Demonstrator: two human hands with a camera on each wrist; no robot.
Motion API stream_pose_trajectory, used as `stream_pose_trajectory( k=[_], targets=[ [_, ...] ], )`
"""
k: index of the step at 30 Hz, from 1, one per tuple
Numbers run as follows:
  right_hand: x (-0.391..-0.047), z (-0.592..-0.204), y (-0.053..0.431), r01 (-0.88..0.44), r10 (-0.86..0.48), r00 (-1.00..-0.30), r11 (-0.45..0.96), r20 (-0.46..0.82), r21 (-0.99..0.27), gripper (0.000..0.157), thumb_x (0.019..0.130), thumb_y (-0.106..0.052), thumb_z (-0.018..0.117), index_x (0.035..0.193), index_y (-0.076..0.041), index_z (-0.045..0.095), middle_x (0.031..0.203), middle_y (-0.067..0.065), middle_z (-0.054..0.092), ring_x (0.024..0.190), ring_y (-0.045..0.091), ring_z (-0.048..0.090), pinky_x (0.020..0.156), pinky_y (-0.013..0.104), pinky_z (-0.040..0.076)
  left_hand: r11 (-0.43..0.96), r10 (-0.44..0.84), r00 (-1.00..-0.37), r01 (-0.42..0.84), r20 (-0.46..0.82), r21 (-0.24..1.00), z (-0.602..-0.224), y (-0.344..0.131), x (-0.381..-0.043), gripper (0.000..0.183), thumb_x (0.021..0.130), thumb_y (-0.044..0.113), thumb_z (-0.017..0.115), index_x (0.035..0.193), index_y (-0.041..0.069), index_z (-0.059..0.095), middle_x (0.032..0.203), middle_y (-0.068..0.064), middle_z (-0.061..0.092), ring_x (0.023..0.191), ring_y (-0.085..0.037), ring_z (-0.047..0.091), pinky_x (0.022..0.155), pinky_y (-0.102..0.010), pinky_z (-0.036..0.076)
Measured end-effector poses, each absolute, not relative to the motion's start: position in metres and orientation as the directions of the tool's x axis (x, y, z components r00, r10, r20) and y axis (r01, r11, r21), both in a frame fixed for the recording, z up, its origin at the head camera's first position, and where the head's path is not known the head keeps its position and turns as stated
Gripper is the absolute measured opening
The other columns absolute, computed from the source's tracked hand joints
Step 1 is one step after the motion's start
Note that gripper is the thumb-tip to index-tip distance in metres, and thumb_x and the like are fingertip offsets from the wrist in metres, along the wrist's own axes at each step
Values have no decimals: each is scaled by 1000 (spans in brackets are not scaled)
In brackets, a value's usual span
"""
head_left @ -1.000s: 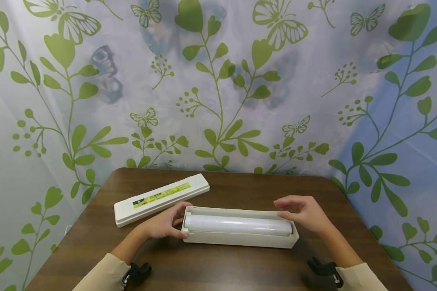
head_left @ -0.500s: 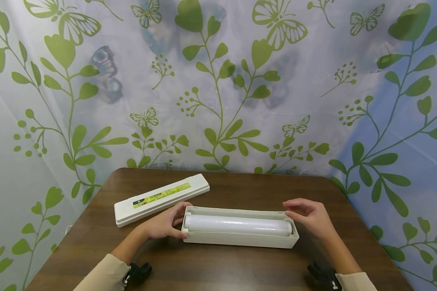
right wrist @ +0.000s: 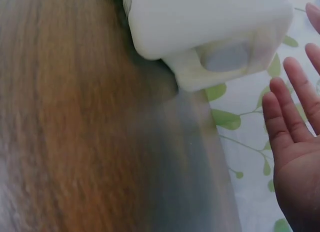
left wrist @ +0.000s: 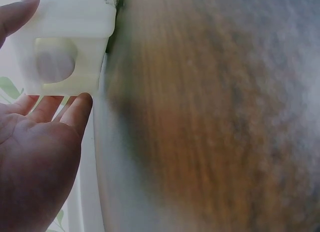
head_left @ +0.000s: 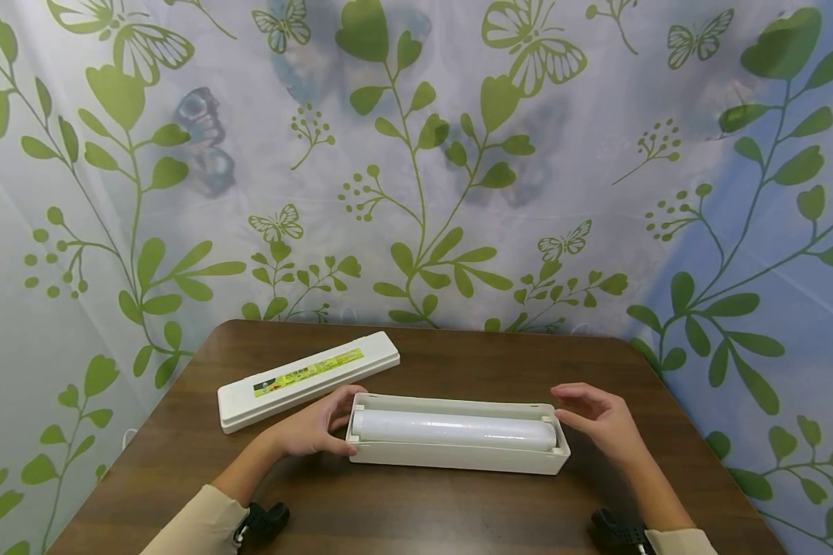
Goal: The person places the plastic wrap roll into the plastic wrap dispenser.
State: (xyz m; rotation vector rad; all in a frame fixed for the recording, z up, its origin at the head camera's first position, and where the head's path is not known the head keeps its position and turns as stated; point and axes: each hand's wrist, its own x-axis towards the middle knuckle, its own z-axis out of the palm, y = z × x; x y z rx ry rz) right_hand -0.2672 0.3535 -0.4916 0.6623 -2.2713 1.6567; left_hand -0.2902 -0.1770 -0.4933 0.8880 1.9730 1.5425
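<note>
On the table lies a long white cling film box (head_left: 458, 459) without its lid, a whitish roll of cling film (head_left: 451, 428) lying lengthwise inside. My left hand (head_left: 317, 422) grips the box's left end, thumb at the near corner and fingers at the far one. In the left wrist view that hand (left wrist: 40, 147) spans the end wall, where a round opening shows the roll's end. My right hand (head_left: 600, 416) is just off the box's right end, fingers loosely bent and holding nothing. The right wrist view shows this hand (right wrist: 300, 137) apart from the box (right wrist: 210, 21).
Behind and left of the box lies its white lid (head_left: 308, 379), slanted, with a yellow-green label. The brown wooden table (head_left: 444, 509) reaches back to a leaf-and-butterfly patterned curtain (head_left: 416, 193). Black straps (head_left: 264, 523) sit on both wrists.
My right hand has drawn away to the right and slightly toward me, from above the box's right end to beside it. My left hand, the box and the lid stay put.
</note>
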Motion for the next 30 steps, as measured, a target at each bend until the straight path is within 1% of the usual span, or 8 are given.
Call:
stream_pose_trajectory(
  k=[4,8,11,15,19,23,25,30],
  targets=[
    [-267,-494,359,-435,-257,-889,221,378,-873,41,88,11,72,127,14,60,124,-8,72,115,9,68,93,20,56,158,736,-677,196,17,968,-494,-177,-290,88,85,8,82,153,7,25,152,-20,39,145,-38,38,106,-23,48],
    [-267,-496,364,-375,-327,-899,226,293,-899,51,90,9,70,136,15,51,132,-13,67,118,8,67,96,21,55,159,733,-680,198,19,967,-494,-177,-290,88,85,8,82,153,8,26,152,-19,40,145,-37,38,106,-23,48],
    [-267,-499,368,-343,-393,-888,218,239,-914,59,91,9,68,143,13,44,138,-13,62,123,7,64,98,22,54,162,731,-682,197,17,967,-493,-177,-289,88,85,9,82,153,8,26,152,-19,40,146,-37,38,107,-23,47],
    [-268,-502,372,-329,-463,-858,165,222,-930,67,90,11,67,149,10,36,145,-9,58,129,7,60,103,21,51,172,728,-685,194,8,966,-493,-177,-289,88,85,10,82,153,8,26,152,-18,40,146,-37,38,108,-23,46],
    [-267,-503,372,-329,-517,-824,105,231,-939,74,88,13,67,152,10,30,150,-7,54,136,6,54,107,19,46,176,727,-687,190,3,966,-492,-178,-289,88,85,9,82,153,8,26,152,-18,40,146,-37,39,107,-24,47],
    [-268,-504,372,-289,-558,-804,68,204,-955,81,87,10,70,153,12,24,153,-9,51,139,4,50,109,17,43,176,725,-688,184,-1,967,-492,-178,-289,88,85,9,82,153,8,25,152,-18,39,146,-37,38,107,-26,48],
    [-268,-504,372,-260,-573,-800,62,179,-964,83,87,8,71,154,11,22,154,-10,49,140,3,49,108,17,43,171,728,-686,183,1,968,-492,-178,-288,89,86,9,81,153,7,24,153,-20,38,147,-39,38,106,-28,49],
    [-268,-506,374,-226,-600,-786,56,148,-972,88,87,5,72,157,8,18,157,-7,45,140,4,48,108,17,44,160,738,-675,195,14,968,-494,-177,-289,89,87,8,79,153,5,20,155,-24,35,147,-41,37,104,-31,51]
  ],
)
